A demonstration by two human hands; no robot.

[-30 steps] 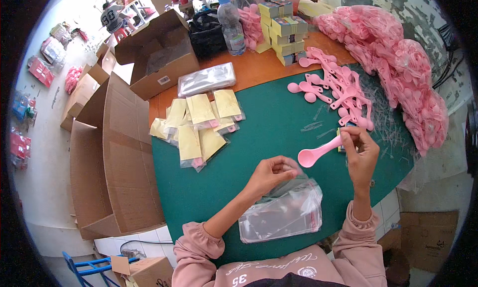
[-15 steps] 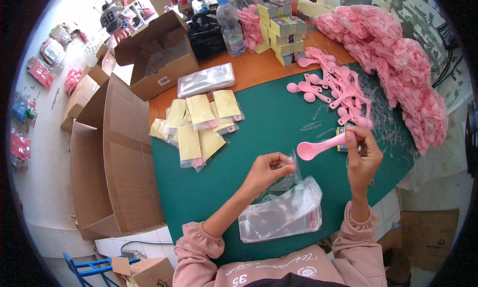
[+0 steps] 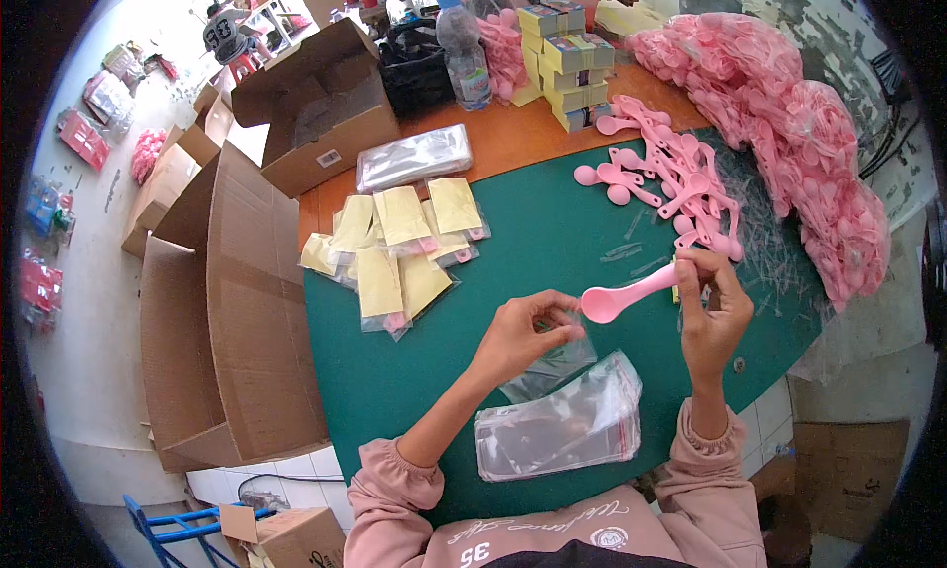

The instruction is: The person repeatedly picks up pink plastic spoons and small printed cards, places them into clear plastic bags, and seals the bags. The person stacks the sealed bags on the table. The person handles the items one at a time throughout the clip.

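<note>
My right hand (image 3: 714, 307) pinches a pink plastic measuring spoon (image 3: 629, 296) by its handle end, the bowl pointing left. The bowl is right beside the fingertips of my left hand (image 3: 525, 337), which are closed on a clear plastic bag (image 3: 554, 371) hanging below them. Just under it on the green mat (image 3: 414, 390) lies a stack of clear bags (image 3: 562, 428). A small yellow-edged stack of cards is mostly hidden behind my right hand. Farther off is a heap of loose pink spoons (image 3: 691, 188).
Packed clear bags with yellow cards (image 3: 402, 216) lie at left, before a bundle of clear bags (image 3: 414, 157). Card stacks (image 3: 577, 70) and a water bottle (image 3: 462, 55) stand at the back. Bagged pink spoons (image 3: 789, 124) line the right. Open cardboard boxes (image 3: 261, 321) stand left.
The spoon and my right hand have shifted slightly left and down, bringing the bowl close to my left fingertips. The bag in my left hand now hangs lower.
</note>
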